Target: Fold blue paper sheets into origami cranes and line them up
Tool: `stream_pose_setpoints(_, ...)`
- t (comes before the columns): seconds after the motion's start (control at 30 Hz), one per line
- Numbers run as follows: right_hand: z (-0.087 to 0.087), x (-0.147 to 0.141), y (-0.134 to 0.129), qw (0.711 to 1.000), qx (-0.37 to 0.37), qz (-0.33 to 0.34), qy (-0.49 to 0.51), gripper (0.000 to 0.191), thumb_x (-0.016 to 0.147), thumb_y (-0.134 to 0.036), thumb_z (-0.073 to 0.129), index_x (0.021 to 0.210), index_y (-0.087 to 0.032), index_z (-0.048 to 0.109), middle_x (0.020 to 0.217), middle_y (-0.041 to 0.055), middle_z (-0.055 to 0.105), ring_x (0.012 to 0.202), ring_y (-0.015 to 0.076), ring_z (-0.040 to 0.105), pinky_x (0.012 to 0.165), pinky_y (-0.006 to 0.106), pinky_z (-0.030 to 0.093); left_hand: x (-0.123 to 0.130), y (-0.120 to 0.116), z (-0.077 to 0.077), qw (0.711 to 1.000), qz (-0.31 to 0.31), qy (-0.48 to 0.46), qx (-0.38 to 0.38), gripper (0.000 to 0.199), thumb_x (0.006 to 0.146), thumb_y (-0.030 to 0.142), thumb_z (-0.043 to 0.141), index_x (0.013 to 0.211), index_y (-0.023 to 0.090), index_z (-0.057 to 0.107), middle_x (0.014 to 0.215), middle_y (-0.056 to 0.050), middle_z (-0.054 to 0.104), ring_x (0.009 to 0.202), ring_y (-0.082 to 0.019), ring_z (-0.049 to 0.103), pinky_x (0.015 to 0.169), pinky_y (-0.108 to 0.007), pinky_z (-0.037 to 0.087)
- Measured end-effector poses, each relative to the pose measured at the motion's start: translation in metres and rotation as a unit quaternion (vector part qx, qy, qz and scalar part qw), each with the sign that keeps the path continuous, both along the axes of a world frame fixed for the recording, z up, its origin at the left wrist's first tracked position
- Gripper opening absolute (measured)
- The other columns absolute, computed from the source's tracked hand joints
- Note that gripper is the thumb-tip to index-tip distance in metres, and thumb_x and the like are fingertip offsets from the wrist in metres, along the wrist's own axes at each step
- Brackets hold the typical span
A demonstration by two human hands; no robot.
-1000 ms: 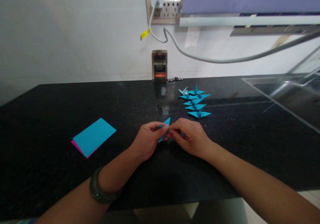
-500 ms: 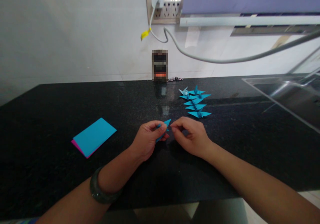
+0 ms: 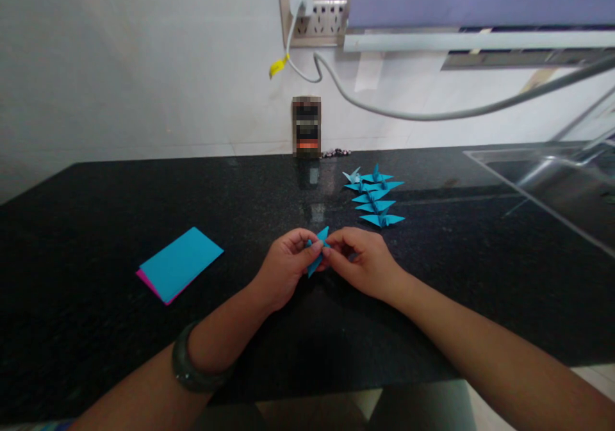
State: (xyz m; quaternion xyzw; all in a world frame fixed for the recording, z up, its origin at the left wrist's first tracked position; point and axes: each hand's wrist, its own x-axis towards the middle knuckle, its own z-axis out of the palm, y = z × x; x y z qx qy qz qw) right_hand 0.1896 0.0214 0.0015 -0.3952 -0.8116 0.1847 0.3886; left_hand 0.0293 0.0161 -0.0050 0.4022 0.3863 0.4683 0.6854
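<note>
Near the middle of the black counter (image 3: 259, 187), a folded blue paper piece (image 3: 314, 266) is held above the surface, one pointed tip up and one down. My left hand (image 3: 291, 261) pinches it from the left between thumb and fingers. From the right, the thumb and fingertips of my right hand (image 3: 362, 261) close on its right side; the exact pinch point is partly hidden by the fingers. Several folded blue paper cranes (image 3: 383, 219) lie grouped behind my right hand, with a paler one (image 3: 354, 176) at their back left.
Blue paper sheets (image 3: 182, 263) lie on the left, a pink edge (image 3: 152, 285) showing underneath. A pixelated phone-like object (image 3: 306, 127) leans on the wall beside a beaded string (image 3: 337, 153). A sink (image 3: 542, 194) is at right; a grey cable (image 3: 413, 116) hangs behind.
My right hand has moved slightly left and closed on the folded blue paper. The paper has turned a little in my left hand and shows more of its lower tip.
</note>
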Motion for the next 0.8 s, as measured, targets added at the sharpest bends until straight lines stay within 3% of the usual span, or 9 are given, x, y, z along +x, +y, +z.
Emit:
stream_pose_setpoints(0.3, -0.0041, 0.0027, 0.0029, 0.999, -0.03, -0.009, 0.012, 0.011, 0.081, -0.024, 0.055, 0.078, -0.016, 0.062, 0.061, 0.0007, 0.061, 0.052, 0.009, 0.053, 0.048, 0.019, 0.038, -0.0011, 0.0002, 0.0022, 1.0, -0.005, -0.016, 0.001, 0.029, 0.066, 0.022, 0.073, 0.086, 0.017, 0.052, 0.072, 0.002, 0.066, 0.064, -0.011, 0.062, 0.068, -0.027, 0.05)
stream_pose_setpoints(0.47, -0.0026, 0.0017, 0.003, 0.998, -0.058, -0.005, 0.019, 0.01, 0.08, -0.024, 0.056, 0.079, -0.016, 0.061, 0.062, 0.0003, 0.063, 0.052, 0.0094, 0.054, 0.048, 0.02, 0.039, 0.0008, 0.0018, 0.0014, 0.999, -0.015, 0.008, 0.037, 0.035, 0.066, 0.022, 0.072, 0.088, 0.019, 0.045, 0.068, 0.002, 0.066, 0.058, -0.011, 0.062, 0.06, -0.024, 0.048)
stream_pose_setpoints(0.67, 0.0008, 0.0022, 0.0005, 0.999, -0.025, 0.001, 0.03, 0.019, 0.083, -0.02, 0.052, 0.066, -0.016, 0.059, 0.064, 0.0018, 0.063, 0.058, 0.0104, 0.056, 0.055, 0.022, 0.041, 0.0012, 0.0017, 0.0017, 0.999, -0.004, -0.004, 0.032, 0.041, 0.065, 0.016, 0.072, 0.094, 0.019, 0.042, 0.074, 0.001, 0.067, 0.066, -0.012, 0.064, 0.066, -0.025, 0.049)
stream_pose_setpoints(0.8, 0.0029, 0.0019, 0.0046, 0.985, -0.142, -0.036, 0.089, 0.022, 0.08, -0.033, 0.056, 0.067, -0.016, 0.058, 0.056, -0.0015, 0.055, 0.05, 0.0088, 0.048, 0.047, 0.021, 0.037, -0.001, 0.0025, 0.0019, 1.0, 0.023, 0.007, 0.021, 0.044, 0.065, 0.019, 0.072, 0.097, 0.019, 0.042, 0.071, 0.003, 0.064, 0.061, -0.011, 0.062, 0.061, -0.025, 0.049)
